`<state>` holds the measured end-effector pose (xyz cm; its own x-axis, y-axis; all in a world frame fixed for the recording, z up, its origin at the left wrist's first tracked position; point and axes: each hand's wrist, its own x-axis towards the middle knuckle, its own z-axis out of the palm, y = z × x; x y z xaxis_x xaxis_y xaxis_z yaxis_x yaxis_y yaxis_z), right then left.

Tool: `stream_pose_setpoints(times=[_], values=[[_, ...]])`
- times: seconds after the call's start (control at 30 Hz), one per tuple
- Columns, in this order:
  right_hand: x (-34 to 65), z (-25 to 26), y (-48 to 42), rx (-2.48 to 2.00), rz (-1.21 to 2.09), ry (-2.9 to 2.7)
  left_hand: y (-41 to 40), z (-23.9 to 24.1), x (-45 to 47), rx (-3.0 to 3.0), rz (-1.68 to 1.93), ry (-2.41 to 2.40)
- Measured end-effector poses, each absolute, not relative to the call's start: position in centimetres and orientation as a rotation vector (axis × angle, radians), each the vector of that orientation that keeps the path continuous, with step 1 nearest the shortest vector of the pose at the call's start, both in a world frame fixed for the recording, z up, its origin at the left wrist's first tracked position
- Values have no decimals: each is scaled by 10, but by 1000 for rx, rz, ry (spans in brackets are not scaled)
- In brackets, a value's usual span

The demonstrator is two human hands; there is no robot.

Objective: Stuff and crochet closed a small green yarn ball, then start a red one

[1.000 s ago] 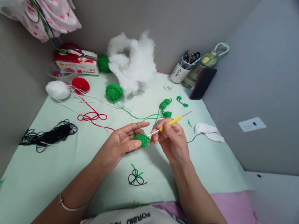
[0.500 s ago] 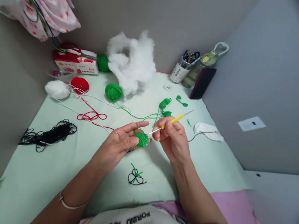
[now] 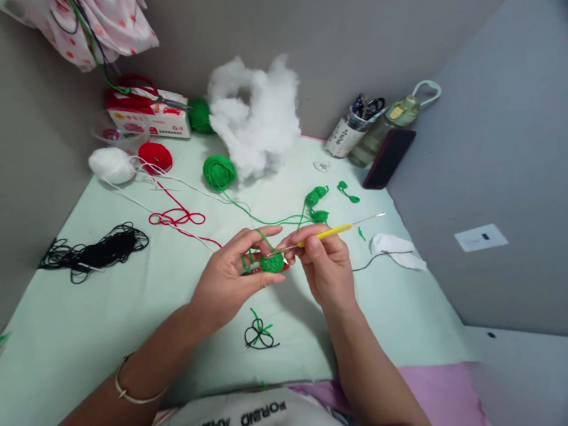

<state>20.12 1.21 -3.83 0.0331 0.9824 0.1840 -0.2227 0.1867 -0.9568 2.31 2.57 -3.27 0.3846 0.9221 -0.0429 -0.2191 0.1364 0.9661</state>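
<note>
My left hand pinches a small green crocheted piece between thumb and fingers, with green yarn looped over the raised forefinger. My right hand grips a yellow-handled crochet hook, its metal tip pushed into the green piece. The green strand runs back across the pale green cloth to a green yarn ball.
White stuffing is piled at the back wall. A red yarn ball, white yarn ball, black thread tangle, boxed carton, jar of tools, bottle and dark phone lie around. Small green crocheted bits sit ahead.
The hook has slid further left into the green piece. My left fingers have curled round the piece and turned it. The camera shifted slightly.
</note>
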Motion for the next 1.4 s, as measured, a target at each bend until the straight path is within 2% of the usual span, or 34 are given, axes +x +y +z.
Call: stream_pose_setpoints(times=[0.27,0.57,0.83,0.93,1.13,1.23,1.4], values=[[208,-33,12,-887,1210,-1199,29,-30,21,1258,949,863],[218,-28,10,-931,1065,-1442,32,-31,17,1346,903,889],[211,-33,9,-897,728,-1742,34,-38,20,1332,896,947],[206,-35,10,-868,502,-1827,32,-39,23,1141,900,973],[199,-46,0,-1107,34,-1870,23,-38,30,777,974,812],[197,-51,-6,-1117,79,-1851,24,-37,29,617,908,648],[195,-44,-1,-913,348,-1617,31,-37,21,574,790,506]])
